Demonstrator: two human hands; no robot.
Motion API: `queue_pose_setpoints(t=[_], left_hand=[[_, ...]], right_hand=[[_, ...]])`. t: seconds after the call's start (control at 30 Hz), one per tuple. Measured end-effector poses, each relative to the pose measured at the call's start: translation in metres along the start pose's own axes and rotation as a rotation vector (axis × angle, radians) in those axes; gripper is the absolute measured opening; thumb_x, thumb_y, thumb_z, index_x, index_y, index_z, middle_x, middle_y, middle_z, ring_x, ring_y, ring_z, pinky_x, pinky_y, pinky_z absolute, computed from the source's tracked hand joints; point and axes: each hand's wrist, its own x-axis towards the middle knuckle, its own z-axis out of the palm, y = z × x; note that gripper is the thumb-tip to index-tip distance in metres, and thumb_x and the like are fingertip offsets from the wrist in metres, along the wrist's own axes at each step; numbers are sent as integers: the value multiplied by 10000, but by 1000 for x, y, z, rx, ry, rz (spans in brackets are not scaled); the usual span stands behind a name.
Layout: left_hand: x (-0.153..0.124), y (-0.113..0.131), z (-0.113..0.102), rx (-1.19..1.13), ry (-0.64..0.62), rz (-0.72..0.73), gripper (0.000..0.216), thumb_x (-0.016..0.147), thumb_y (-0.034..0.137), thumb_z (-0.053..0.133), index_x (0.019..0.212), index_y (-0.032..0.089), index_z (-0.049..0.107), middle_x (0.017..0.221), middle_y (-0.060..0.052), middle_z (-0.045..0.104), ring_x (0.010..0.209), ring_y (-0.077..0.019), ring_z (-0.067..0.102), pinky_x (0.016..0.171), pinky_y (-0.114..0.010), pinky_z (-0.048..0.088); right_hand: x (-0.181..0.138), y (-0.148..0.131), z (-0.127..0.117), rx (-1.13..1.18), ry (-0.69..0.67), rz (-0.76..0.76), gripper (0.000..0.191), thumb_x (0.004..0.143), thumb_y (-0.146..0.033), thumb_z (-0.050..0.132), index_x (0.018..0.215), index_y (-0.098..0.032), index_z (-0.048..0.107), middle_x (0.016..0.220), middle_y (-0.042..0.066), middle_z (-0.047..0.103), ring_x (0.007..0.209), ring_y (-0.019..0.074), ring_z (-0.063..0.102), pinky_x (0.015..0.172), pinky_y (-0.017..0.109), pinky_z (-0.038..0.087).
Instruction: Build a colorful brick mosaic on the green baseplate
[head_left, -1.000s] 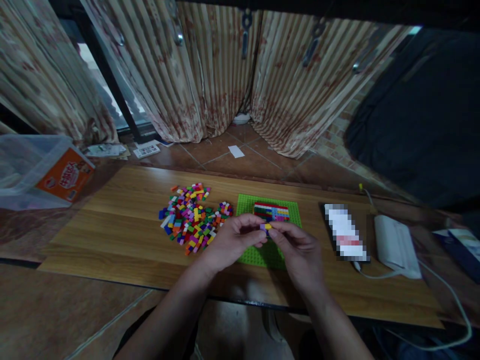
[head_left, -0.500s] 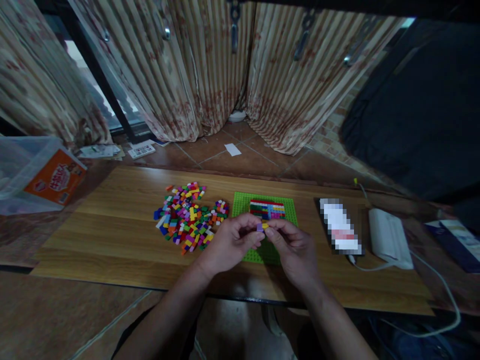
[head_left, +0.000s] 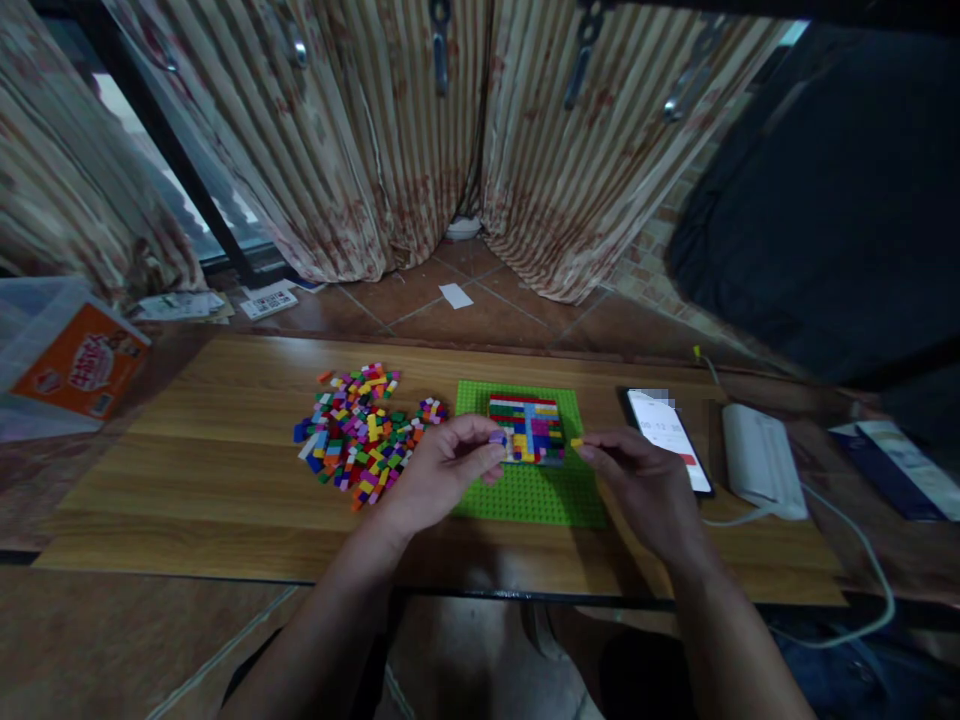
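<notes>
Between the thumb and fingers of my left hand (head_left: 446, 465) is a purple brick (head_left: 497, 438), held over the left part of the green baseplate (head_left: 525, 500). My right hand (head_left: 641, 475) pinches a small yellow brick (head_left: 576, 443) near the baseplate's right edge. On the baseplate, between the two hands, stands a block of many-coloured bricks (head_left: 536, 425) in rows; my left fingertips are close to its left side. Left of the baseplate lies a loose pile of mixed bricks (head_left: 360, 430), partly behind my left hand.
On the wooden table (head_left: 187, 470), right of the baseplate, lie a phone (head_left: 667, 425) with its screen lit and a white box-shaped device (head_left: 763, 460) with a cable. A clear plastic bin (head_left: 45, 420) with an orange label stands at the left. Striped curtains (head_left: 375, 130) hang behind.
My hands have moved apart: the right one went right with the yellow brick, away from the purple brick in the left. More of the brick block shows, and the view has shifted slightly.
</notes>
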Motion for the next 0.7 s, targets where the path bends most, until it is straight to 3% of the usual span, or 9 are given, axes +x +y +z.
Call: queue_pose_setpoints(t=[0.1,0.3,0.7], left_hand=[[4,-3,-2,30,91,-20,252,771,358,713,877,145,632,666,23,616,588,-88,554,592,-218,455],[8,-7,-3,97,234,-78,256,755,371,701,854,143,639,653,24,612,589,-93,549,580,-215,434],[8,-7,-6,131,224,-78,253,749,374,695,834,143,636,642,25,599,582,-96,535,558,-211,416]], right_hand=[[-1,9,-6,-93,-58,-39,190,783,-425,720,830,-244,751,888,45,702,847,211,641,728,343,496],[-2,10,7,-183,-156,-120,131,814,-383,697,850,-269,751,949,40,660,901,209,636,821,374,484],[4,9,21,-193,-140,-151,64,789,-302,709,773,-242,726,894,29,635,857,194,625,797,344,467]])
